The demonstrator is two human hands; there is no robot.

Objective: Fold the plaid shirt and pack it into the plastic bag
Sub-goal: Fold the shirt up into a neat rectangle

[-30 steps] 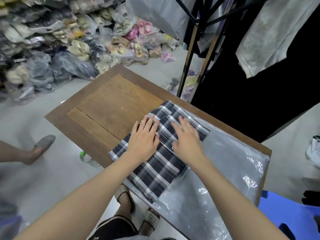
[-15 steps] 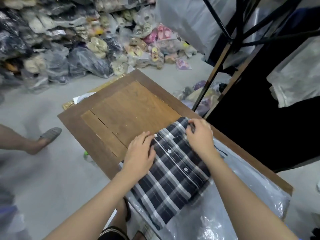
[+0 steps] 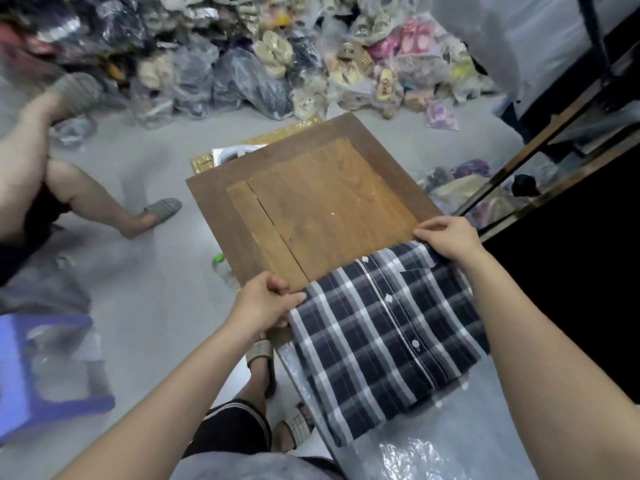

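The folded plaid shirt (image 3: 384, 334), dark blue and white with a buttoned front, lies on the near part of the wooden table (image 3: 322, 202). Its near half rests on the clear plastic bag (image 3: 450, 438), which spreads toward the lower right. My left hand (image 3: 263, 306) pinches the shirt's far left corner. My right hand (image 3: 446, 237) grips the far right corner by the collar. Both hands hold the shirt's far edge.
Another person's bare legs and grey slippers (image 3: 162, 209) are on the floor to the left. A blue plastic stool (image 3: 41, 372) stands at the lower left. Bagged shoes and clothes (image 3: 277, 60) are piled behind the table. A black metal rack (image 3: 540, 157) stands to the right.
My hands went from pressing flat on the shirt to gripping its two far corners. The view swung to the left.
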